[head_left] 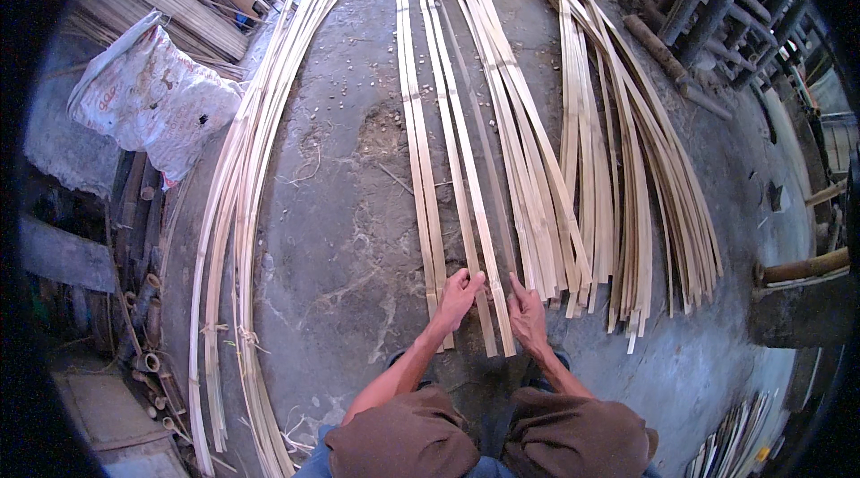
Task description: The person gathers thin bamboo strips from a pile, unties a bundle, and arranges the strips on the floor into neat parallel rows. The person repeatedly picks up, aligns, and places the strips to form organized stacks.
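Long pale bamboo strips lie lengthwise in front of me on the grey floor. My left hand (459, 299) is closed, its thumb and fingers pinched at the edge of a bamboo strip (459, 182) near its close end. My right hand (528, 318) pinches the near end of a narrow, darker strip (491, 164) that seems turned on edge. Between the hands runs another pale strip (479, 218), its end reaching past my fingers. Left of my left hand lies a pair of strips (418, 155). Just right of my right hand, a wider group of strips (528, 146) fans out.
More strips (640, 182) spread at the right. A tied strip bundle (260, 137) lies at the left, beside a white sack (157, 97) and stacked bamboo poles (148, 299). Dark frames (717, 8) stand at the far right. Small debris dots the concrete floor (340, 236).
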`<state>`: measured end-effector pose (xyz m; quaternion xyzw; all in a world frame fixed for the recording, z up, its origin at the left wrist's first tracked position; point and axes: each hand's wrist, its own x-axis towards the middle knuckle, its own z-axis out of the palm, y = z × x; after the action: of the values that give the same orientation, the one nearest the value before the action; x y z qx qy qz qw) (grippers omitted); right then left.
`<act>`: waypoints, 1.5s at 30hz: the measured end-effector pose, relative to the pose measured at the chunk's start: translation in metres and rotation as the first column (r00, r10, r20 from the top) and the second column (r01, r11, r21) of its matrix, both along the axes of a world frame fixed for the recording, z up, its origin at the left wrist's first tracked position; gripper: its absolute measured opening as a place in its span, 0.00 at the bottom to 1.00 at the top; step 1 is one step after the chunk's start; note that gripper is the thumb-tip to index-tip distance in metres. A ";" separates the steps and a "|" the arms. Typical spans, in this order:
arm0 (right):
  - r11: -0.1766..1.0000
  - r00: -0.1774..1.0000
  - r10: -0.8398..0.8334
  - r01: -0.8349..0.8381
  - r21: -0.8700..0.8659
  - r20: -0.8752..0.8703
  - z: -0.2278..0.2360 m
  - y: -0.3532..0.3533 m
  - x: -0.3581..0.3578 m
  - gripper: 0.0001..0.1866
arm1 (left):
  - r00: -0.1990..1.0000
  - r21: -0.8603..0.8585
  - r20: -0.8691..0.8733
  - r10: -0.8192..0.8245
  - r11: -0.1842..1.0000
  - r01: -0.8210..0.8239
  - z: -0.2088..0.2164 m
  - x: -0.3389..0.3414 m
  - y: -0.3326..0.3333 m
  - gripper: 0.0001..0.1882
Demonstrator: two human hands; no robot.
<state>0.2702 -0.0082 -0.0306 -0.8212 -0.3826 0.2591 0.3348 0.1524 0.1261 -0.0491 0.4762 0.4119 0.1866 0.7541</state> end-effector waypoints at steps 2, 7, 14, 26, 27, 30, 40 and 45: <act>0.995 0.999 -0.051 0.050 0.084 0.017 0.000 0.001 -0.001 0.25 | 0.998 0.031 -0.059 -0.026 0.999 0.027 -0.002 -0.003 -0.001 0.12; 0.985 0.965 -0.159 0.169 0.030 -0.210 0.017 0.004 0.008 0.26 | 0.959 0.217 -0.264 -0.107 0.962 0.167 0.011 -0.011 -0.002 0.15; 0.884 0.988 -0.116 0.055 0.464 0.105 0.069 0.015 0.000 0.25 | 0.798 0.151 -0.504 -0.331 0.876 0.459 0.046 -0.026 0.015 0.18; 0.952 0.936 0.002 0.106 0.288 -0.353 0.030 0.044 -0.045 0.28 | 0.996 -0.109 0.090 0.014 0.994 -0.004 0.066 -0.014 0.035 0.22; 0.955 0.929 0.018 0.094 0.282 -0.371 0.022 0.046 -0.048 0.28 | 0.996 -0.088 0.083 0.020 0.996 -0.012 0.062 -0.013 0.036 0.22; 0.965 0.891 0.030 0.092 0.245 -0.452 0.019 0.050 -0.060 0.29 | 0.996 -0.036 0.075 0.054 0.998 -0.051 0.056 -0.012 0.036 0.21; 0.979 0.923 0.081 -0.003 0.203 -0.377 0.017 0.044 -0.074 0.31 | 0.996 0.200 -0.091 0.011 0.980 0.008 0.056 -0.017 0.037 0.09; 0.973 0.965 0.104 -0.048 0.226 -0.242 0.004 0.056 -0.070 0.29 | 0.997 0.167 -0.018 0.075 0.983 -0.071 0.022 -0.014 0.048 0.09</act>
<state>0.2002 0.0477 -0.0267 -0.7245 -0.3943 0.3305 0.4586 0.1386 0.1737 -0.0267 0.5244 0.4212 0.2420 0.6993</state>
